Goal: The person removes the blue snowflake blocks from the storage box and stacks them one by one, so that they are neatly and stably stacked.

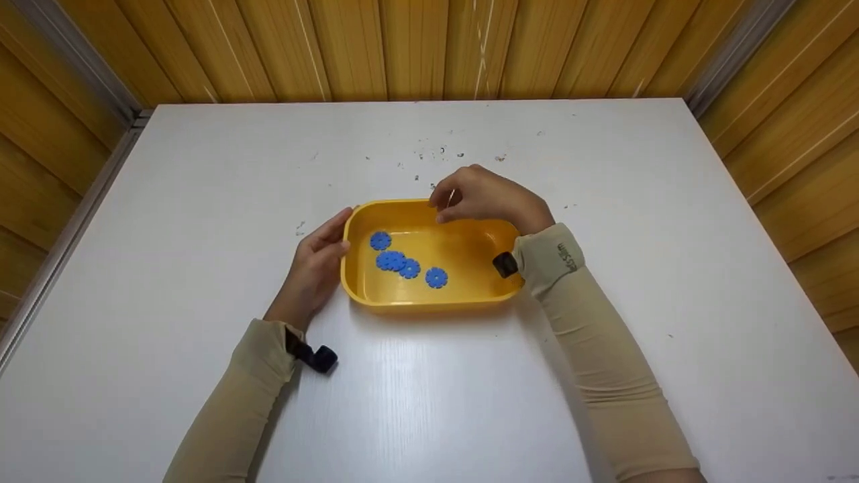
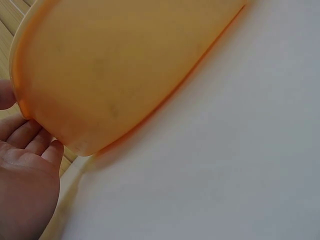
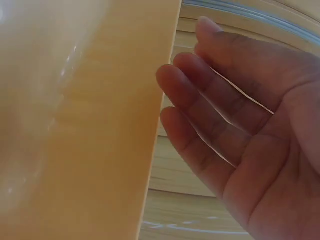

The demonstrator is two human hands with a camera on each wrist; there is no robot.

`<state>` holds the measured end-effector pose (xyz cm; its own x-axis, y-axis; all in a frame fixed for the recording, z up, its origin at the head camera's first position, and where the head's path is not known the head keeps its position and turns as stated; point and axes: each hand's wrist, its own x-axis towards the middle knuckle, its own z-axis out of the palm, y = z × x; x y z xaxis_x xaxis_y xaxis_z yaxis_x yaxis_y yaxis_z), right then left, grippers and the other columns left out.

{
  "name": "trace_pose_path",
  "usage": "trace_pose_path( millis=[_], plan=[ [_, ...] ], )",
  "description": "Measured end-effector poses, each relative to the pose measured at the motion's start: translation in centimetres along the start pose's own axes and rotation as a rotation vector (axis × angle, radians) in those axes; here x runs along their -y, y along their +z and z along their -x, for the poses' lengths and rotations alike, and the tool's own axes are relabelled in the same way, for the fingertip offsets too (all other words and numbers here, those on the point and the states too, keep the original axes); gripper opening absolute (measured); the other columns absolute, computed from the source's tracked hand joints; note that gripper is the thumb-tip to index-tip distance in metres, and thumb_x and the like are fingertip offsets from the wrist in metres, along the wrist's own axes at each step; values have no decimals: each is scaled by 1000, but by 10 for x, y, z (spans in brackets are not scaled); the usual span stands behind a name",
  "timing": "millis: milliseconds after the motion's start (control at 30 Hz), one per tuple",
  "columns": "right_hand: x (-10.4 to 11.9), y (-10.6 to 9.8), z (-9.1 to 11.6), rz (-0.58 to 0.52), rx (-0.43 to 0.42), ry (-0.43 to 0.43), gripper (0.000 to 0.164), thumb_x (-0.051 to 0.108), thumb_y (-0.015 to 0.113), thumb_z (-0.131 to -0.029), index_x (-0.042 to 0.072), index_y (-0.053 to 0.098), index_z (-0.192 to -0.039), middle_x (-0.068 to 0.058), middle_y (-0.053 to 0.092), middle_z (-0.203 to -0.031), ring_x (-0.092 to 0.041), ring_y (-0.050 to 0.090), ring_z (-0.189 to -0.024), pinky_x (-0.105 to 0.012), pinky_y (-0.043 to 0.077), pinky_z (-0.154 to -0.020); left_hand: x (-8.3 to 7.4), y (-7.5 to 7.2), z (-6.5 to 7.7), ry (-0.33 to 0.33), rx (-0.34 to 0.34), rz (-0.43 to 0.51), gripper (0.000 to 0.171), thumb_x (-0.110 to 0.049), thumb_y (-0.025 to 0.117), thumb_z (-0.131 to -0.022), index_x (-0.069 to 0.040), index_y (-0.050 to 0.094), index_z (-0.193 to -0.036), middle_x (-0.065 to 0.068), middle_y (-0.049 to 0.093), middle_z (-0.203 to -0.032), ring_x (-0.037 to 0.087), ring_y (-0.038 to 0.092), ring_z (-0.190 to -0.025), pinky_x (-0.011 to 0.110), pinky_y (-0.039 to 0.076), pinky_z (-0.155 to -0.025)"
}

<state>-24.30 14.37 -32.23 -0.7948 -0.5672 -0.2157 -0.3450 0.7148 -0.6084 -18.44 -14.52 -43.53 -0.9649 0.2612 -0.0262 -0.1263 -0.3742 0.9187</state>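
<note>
Yellow smooth plastic container (image 3: 100, 130): filled the left side, its straight rim slanting, pale glints on its surface.
Bare right hand (image 3: 272, 155): showed its palm, at right.
Fingers (image 3: 182, 92): were slightly bent, tips at the rim; contact could not be told.
Pale brown wood-grain panelling (image 3: 175, 167): stood behind.
Grey metal strip (image 3: 245, 9): crossed the top.

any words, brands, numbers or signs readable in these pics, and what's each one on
"etsSlim": dark print on the cuff of the right sleeve, running sideways; it is small and soft, so the start is unclear and a letter may be missing.
No other text can be read: none shows on the yellow box, the blue discs or the left sleeve.
The dark specks on the table form no readable letters.
</note>
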Motion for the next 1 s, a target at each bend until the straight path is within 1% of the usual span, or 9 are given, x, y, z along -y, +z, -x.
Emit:
trace_pose_path(
  millis=[67,200,367,533,667,800,1000],
  plan=[
    [3,4,-4,1,32,12,31,14,75,-93,4,73,-122,-10,75,-118,-27,70,-109,-40,59,-100,0,0,0,2,1,6,61,6,45,-100,-2,31,-159,8,31,-168,20,31,-156,29,34,-123],
    [6,12,-13,20,101,25,32,15,74,-93,5,73,-123,-10,74,-117,-25,67,-107,-38,58,-99,-1,0,2,-1,-3,-11,61,6,45,-101,-2,30,-159,8,31,-168,21,31,-156,28,36,-121],
    [12,23,-24,70,184,50,34,14,75,-92,6,72,-125,-10,73,-116,-25,66,-104,-37,58,-98,-1,0,1,-12,-5,-28,62,5,45,-101,-4,29,-160,7,30,-169,20,31,-156,29,36,-122],
    [20,35,-31,120,241,55,36,17,75,-92,9,71,-127,-9,72,-119,-25,63,-106,-37,56,-103,-2,0,1,-12,4,-38,62,5,45,-101,-3,28,-160,6,30,-169,20,31,-156,30,35,-122],
    [25,43,-35,131,276,66,36,18,74,-94,11,70,-129,-7,71,-121,-24,61,-108,-38,54,-105,-1,0,1,-18,6,-43,63,4,45,-101,-4,28,-161,6,29,-169,20,30,-156,30,34,-123],
    [29,50,-39,133,299,72,37,18,74,-94,12,70,-131,-6,71,-122,-23,61,-108,-37,54,-104,-1,-1,1,-19,7,-42,63,4,45,-101,-4,28,-161,5,29,-169,19,29,-156,30,33,-124],
    [32,55,-43,157,279,62,35,17,75,-93,13,71,-128,-6,71,-117,-23,60,-101,-35,56,-99,-1,-1,0,-17,-1,-48,63,4,45,-100,-5,30,-160,5,30,-169,19,29,-156,30,32,-124]
  ],
)
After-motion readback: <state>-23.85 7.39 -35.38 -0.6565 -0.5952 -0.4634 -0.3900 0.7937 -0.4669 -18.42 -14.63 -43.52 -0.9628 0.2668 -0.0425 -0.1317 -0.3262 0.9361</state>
